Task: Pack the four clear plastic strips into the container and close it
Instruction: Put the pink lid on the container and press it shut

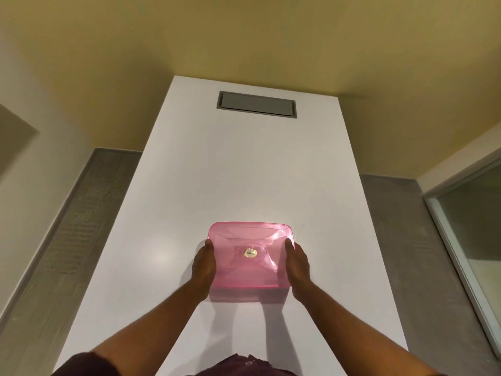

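A: Looking at the table (pixel 244 164) first: long, white, running away from the grip, with a grey hatch (pixel 256 103) far beyond it.

B: Then the box (pixel 248 260)?

A: Sitting flat on the table, pink, lid (pixel 244 240) on top, square between both hands. Long axis running hand to hand, left to right.

B: Being held how?

A: Left hand (pixel 204 270) cupping the left wall, thumb over the lid's edge; right hand (pixel 296 268) mirroring on the right wall. Both clamping the box between them, neither nearer than the other.

B: And the strips?

A: Not showing outside the grip anywhere; inside, impossible telling through the tinted lid.

B: Seeming closed, then?

A: Judging so, lid lying level. Perhaps needing pressing down at the corners, far ones lying beyond the fingertips.
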Demonstrator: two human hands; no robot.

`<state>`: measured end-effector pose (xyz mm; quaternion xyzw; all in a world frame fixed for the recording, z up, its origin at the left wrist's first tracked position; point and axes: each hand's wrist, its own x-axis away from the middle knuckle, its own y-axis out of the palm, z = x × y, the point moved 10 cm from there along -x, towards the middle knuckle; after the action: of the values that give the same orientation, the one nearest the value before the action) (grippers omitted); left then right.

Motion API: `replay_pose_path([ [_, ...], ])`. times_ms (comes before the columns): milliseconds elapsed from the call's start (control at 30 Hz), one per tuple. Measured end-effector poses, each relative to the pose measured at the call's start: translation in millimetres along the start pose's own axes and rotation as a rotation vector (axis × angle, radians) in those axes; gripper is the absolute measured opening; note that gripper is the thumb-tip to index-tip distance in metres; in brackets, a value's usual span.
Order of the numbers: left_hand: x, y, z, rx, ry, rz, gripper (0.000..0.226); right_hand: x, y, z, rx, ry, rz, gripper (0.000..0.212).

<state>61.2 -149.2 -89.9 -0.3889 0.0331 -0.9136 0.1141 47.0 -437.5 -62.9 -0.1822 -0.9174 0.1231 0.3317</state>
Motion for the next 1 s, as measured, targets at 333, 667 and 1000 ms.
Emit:
replay_pose_path([
  [333,-88,30,98,-0.051,0.055,0.001,0.063,-95,24,-84,-0.016,-0.010,0.002,0.048],
  [667,-152,54,139,-0.099,0.052,-0.020,0.065,-161,43,-119,-0.023,-0.015,0.009,0.039],
  [1000,-157,54,140,-0.193,0.047,-0.042,0.069,-171,49,-118,0.027,-0.047,-0.027,0.044],
])
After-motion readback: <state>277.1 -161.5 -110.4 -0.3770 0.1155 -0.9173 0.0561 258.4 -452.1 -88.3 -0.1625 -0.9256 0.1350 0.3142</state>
